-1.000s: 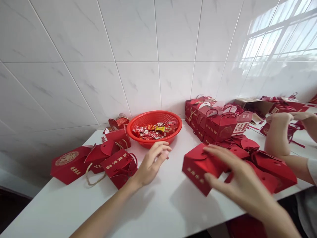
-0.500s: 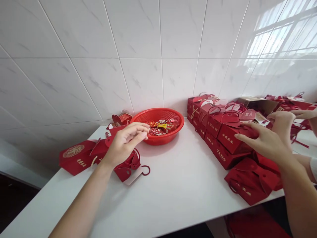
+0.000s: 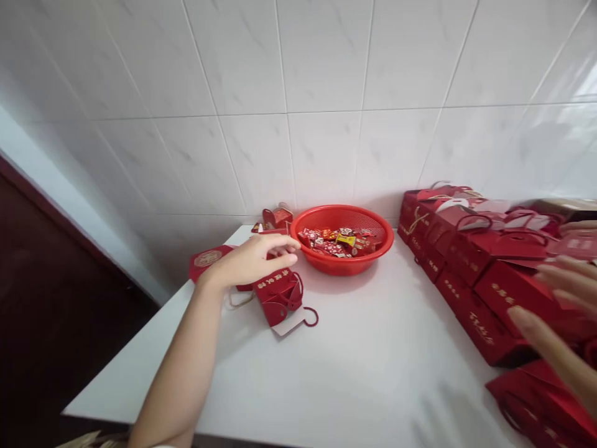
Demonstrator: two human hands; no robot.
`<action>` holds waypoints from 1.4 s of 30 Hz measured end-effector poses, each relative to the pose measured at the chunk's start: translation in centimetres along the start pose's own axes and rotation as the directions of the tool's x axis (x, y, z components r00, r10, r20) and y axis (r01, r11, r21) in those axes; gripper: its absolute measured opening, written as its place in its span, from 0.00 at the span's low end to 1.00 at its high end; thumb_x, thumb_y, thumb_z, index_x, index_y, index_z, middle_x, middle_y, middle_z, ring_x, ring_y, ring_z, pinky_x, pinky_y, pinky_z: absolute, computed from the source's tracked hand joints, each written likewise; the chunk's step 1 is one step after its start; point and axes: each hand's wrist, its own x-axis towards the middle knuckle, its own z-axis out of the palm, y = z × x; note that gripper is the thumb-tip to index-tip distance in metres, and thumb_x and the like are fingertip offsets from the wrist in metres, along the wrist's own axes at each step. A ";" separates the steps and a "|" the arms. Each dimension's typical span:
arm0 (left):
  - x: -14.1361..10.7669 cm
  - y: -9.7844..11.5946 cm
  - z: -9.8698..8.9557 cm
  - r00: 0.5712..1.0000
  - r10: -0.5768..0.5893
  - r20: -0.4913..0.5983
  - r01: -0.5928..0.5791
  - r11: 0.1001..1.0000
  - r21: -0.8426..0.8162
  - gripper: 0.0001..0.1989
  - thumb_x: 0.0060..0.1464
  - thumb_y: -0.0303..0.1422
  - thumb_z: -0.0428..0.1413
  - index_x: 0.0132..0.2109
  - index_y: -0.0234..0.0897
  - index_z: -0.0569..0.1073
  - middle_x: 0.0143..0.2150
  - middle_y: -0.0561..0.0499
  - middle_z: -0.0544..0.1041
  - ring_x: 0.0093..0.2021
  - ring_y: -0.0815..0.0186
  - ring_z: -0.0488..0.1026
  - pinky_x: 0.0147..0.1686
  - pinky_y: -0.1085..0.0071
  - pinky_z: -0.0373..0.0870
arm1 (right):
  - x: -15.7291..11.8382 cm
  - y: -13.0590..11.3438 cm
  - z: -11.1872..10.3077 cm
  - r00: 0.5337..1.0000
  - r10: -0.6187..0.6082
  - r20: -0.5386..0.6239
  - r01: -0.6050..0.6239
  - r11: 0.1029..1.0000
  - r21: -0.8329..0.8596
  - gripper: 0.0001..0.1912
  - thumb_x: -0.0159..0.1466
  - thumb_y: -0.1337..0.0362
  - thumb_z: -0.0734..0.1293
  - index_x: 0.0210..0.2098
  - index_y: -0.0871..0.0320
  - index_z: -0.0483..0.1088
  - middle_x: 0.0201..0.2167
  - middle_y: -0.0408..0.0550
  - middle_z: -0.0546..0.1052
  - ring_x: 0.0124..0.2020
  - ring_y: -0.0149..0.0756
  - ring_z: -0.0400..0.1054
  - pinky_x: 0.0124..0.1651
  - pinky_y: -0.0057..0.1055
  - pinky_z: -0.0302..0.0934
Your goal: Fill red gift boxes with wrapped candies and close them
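My left hand (image 3: 256, 258) hovers over several red gift boxes at the left, its fingertips close to the left rim of a red plastic basket (image 3: 342, 264). Its fingers are loosely bent, apart from the thumb, with nothing visible in them. Wrapped candies (image 3: 333, 246), one of them yellow, lie in the basket. Below the hand, a red box (image 3: 275, 295) with gold lettering and a cord handle has a flap folded out. At the right edge my right hand (image 3: 564, 305), blurred, is spread over a stack of red boxes (image 3: 485, 274) and holds nothing visible.
Against the tiled wall (image 3: 321, 149) stands the white table (image 3: 326, 361). A red box with a round gold emblem (image 3: 208, 258) lies by the table's left edge. Another small red box (image 3: 277, 216) sits behind, beside the basket. Further red boxes (image 3: 541, 398) lie at the front right.
The view has swung left, so the basket and boxes appear further right. My left hand has opened slightly from a near pinch. My right hand is lifted with fingers more spread.
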 end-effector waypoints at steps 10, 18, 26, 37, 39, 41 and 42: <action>0.1 -1.3 0.6 0.905 -0.339 0.258 0.237 0.903 0.357 0.37 0.48 0.49 0.57 0.64 0.43 0.64 0.60 0.42 0.71 0.57 0.49 0.69 0.49 0.62 0.70 | -2.3 -11.6 9.7 0.791 -0.326 0.518 -0.007 0.841 0.541 0.14 0.69 0.60 0.61 0.53 0.51 0.68 0.63 0.58 0.66 0.44 0.39 0.76 0.44 0.36 0.73; 1.2 0.7 4.4 0.895 -0.331 0.298 0.146 0.851 0.504 0.45 0.38 0.30 0.65 0.65 0.43 0.62 0.59 0.38 0.68 0.58 0.43 0.67 0.45 0.59 0.71 | -3.4 -15.2 13.6 0.587 -0.487 0.647 -0.003 0.798 0.603 0.23 0.65 0.72 0.60 0.57 0.48 0.69 0.60 0.57 0.66 0.41 0.38 0.76 0.46 0.41 0.71; 1.6 0.9 5.5 0.945 -0.162 0.285 0.007 0.879 0.476 0.21 0.58 0.29 0.51 0.59 0.40 0.68 0.54 0.39 0.73 0.54 0.47 0.70 0.46 0.57 0.69 | -4.5 -15.0 14.5 0.561 -0.485 0.671 0.147 0.856 0.496 0.26 0.64 0.72 0.64 0.60 0.49 0.67 0.46 0.54 0.71 0.38 0.39 0.73 0.42 0.40 0.70; 1.5 1.6 5.5 0.949 -0.026 0.315 -0.102 0.918 0.384 0.12 0.59 0.40 0.51 0.44 0.40 0.74 0.46 0.46 0.77 0.46 0.54 0.73 0.37 0.64 0.67 | -4.9 -15.2 14.9 0.587 -0.442 0.678 0.302 0.897 0.324 0.23 0.68 0.61 0.65 0.62 0.47 0.65 0.41 0.54 0.74 0.39 0.43 0.73 0.40 0.39 0.66; 1.5 1.8 5.8 0.941 -0.044 0.335 -0.113 0.894 0.434 0.10 0.55 0.38 0.55 0.44 0.39 0.73 0.46 0.46 0.75 0.47 0.53 0.72 0.38 0.64 0.67 | -5.0 -15.4 14.8 0.583 -0.416 0.697 0.313 0.908 0.280 0.25 0.67 0.61 0.66 0.63 0.49 0.63 0.41 0.55 0.74 0.39 0.45 0.73 0.40 0.39 0.65; 1.5 1.9 6.2 0.945 -0.046 0.323 -0.119 0.873 0.473 0.07 0.58 0.34 0.52 0.40 0.39 0.72 0.45 0.46 0.75 0.46 0.53 0.72 0.37 0.64 0.66 | -5.2 -15.5 14.9 0.596 -0.398 0.697 0.306 0.915 0.262 0.26 0.66 0.62 0.66 0.63 0.53 0.63 0.42 0.56 0.75 0.39 0.45 0.74 0.40 0.39 0.65; 1.6 2.0 6.3 0.950 -0.038 0.310 -0.122 0.868 0.481 0.07 0.60 0.33 0.49 0.38 0.38 0.71 0.44 0.45 0.75 0.45 0.54 0.73 0.36 0.64 0.66 | -5.3 -15.5 14.9 0.616 -0.392 0.683 0.292 0.919 0.265 0.24 0.66 0.63 0.66 0.62 0.55 0.63 0.43 0.56 0.76 0.40 0.45 0.74 0.42 0.39 0.64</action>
